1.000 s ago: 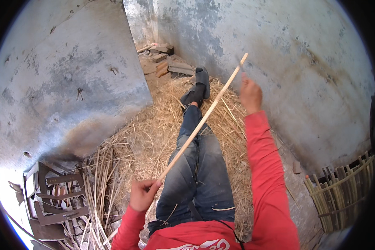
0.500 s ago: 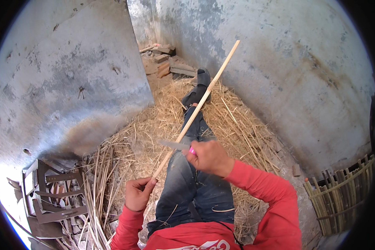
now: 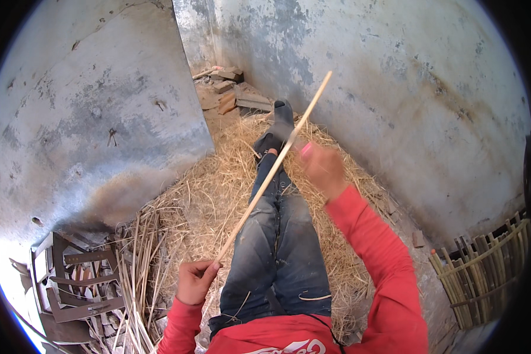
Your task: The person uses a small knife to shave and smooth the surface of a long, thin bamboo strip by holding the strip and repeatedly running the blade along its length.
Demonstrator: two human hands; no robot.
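My left hand (image 3: pixel 196 282) is closed on the near end of a long, pale wooden strip (image 3: pixel 259 193). The strip slants up and away to the right above my outstretched legs (image 3: pixel 277 242). Farther along it, my right hand (image 3: pixel 325 168) is wrapped round the pink handle of a knife (image 3: pixel 306 150). Motion smears this hand and the blade, which lies at the strip's far half; whether it touches the wood I cannot tell.
Shavings (image 3: pixel 209 194) cover the ground around my legs. Several long thin strips (image 3: pixel 137 259) lie at the left, beside a broken dark frame (image 3: pixel 88 283). A woven stick basket (image 3: pixel 484 277) stands at the right. Bricks (image 3: pixel 224 87) lie by the far wall (image 3: pixel 360 71).
My right hand has moved away from me along the strip with the knife, from near my knees toward my feet. The strip's far end has dipped slightly; my left hand keeps its hold.
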